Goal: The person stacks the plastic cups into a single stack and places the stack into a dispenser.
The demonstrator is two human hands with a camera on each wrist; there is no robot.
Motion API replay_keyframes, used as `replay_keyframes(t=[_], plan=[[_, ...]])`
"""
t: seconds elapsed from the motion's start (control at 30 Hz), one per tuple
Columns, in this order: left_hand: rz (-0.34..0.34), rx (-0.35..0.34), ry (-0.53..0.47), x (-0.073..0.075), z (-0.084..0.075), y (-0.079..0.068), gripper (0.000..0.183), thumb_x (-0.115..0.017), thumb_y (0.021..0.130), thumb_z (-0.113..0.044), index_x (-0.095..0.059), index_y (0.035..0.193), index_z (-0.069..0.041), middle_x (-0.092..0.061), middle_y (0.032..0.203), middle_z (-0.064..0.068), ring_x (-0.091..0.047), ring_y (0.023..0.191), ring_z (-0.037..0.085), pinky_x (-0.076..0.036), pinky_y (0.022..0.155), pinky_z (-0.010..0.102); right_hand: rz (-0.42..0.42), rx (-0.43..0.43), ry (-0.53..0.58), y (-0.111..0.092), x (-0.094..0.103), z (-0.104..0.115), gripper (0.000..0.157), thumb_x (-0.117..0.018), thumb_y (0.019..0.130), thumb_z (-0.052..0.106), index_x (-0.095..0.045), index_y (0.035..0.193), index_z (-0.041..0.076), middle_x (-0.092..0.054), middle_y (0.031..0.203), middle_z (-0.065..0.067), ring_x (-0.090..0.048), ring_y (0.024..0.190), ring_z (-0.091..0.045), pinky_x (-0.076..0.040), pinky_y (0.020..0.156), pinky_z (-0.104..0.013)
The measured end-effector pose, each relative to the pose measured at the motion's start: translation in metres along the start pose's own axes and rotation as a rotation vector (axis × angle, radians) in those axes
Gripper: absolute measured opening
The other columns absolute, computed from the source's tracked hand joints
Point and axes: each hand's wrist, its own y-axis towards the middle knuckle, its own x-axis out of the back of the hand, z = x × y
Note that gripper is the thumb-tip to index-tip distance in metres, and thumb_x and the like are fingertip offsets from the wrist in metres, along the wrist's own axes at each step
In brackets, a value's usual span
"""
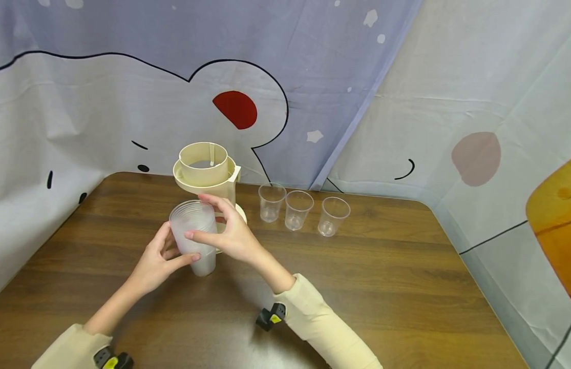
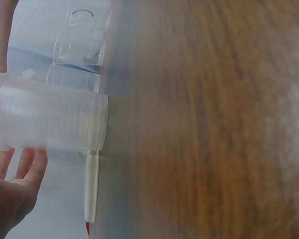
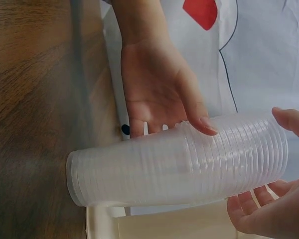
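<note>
A tall stack of clear plastic cups [image 1: 193, 230] is held between both hands, tilted slightly, its rims upward. My left hand [image 1: 153, 261] grips the stack lower down, with the thumb on the near side. Around the upper part my right hand [image 1: 234, 236] holds it, thumb in front and fingers toward the rim. The right wrist view shows the nested rims of the stack [image 3: 234, 149] between the two hands. Just behind stands a cream-coloured plastic appliance [image 1: 204, 177] with a round open top, partly hidden by the right hand and the cups.
Three single clear cups stand upright in a row right of the appliance: a left cup [image 1: 270, 205], a middle cup [image 1: 297, 210] and a right cup [image 1: 332, 215]. Beneath everything is a brown wooden table [image 1: 396, 287]. A printed cloth [image 1: 340, 77] hangs behind it.
</note>
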Motion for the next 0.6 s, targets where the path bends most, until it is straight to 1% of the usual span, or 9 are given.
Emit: replay_keyframes(t=[0.2,0.4,0.6], plan=[[-0.003,0.002,0.006,-0.001,0.000,0.000,0.076,-0.073,0.081,0.001,-0.032,0.144,-0.010,-0.048,0.126,-0.021,-0.049,0.114,-0.012,-0.049,0.086,0.009,0.001,0.003,0.004,-0.001,0.001,0.000,0.069,-0.077,0.079,0.014,-0.045,0.140,0.010,-0.050,0.140,-0.006,-0.047,0.126,-0.010,-0.044,0.103,-0.026],[-0.002,0.005,0.011,-0.001,0.000,0.000,0.075,-0.073,0.081,0.000,-0.032,0.143,-0.010,-0.048,0.126,-0.021,-0.049,0.114,-0.012,-0.049,0.086,0.008,0.000,0.021,0.012,0.000,0.005,-0.001,0.067,-0.077,0.078,0.012,-0.047,0.138,0.010,-0.052,0.139,-0.006,-0.050,0.125,-0.011,-0.045,0.101,-0.026],[-0.005,0.000,0.005,-0.001,0.000,0.000,0.074,-0.073,0.081,0.001,-0.033,0.142,-0.010,-0.050,0.124,-0.021,-0.051,0.112,-0.010,-0.050,0.085,0.009,-0.007,0.011,0.036,-0.002,0.012,0.000,0.066,-0.075,0.080,0.009,-0.046,0.139,0.010,-0.053,0.136,-0.008,-0.052,0.122,-0.015,-0.046,0.101,-0.028]])
